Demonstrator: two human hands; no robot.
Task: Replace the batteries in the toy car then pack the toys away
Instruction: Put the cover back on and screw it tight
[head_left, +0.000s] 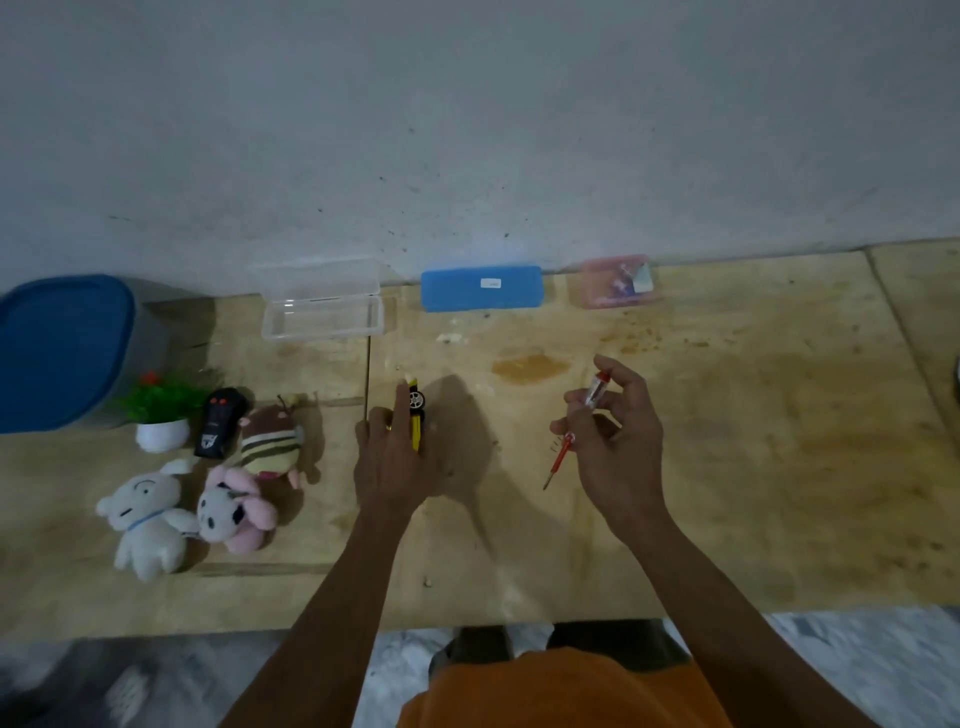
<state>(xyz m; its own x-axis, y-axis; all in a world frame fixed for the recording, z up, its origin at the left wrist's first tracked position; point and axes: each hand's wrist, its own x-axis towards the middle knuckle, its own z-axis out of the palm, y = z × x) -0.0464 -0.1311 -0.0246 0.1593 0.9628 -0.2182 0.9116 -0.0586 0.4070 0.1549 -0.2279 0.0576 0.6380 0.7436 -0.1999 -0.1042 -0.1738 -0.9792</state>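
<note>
Evidently early stage: left hand clamps yellow toy car on its side against table; right hand pinches red screwdriver, tip well right of car. Battery swap undone; plush toys, left of grip, unpacked.

Small yellow-and-black plastic toy car tipped on its side on the plywood, 1 silver-hubbed wheel showing, partly covered; 3 plush toys lie left of it: white, pink-eared, striped brown; black remote beside them
</note>
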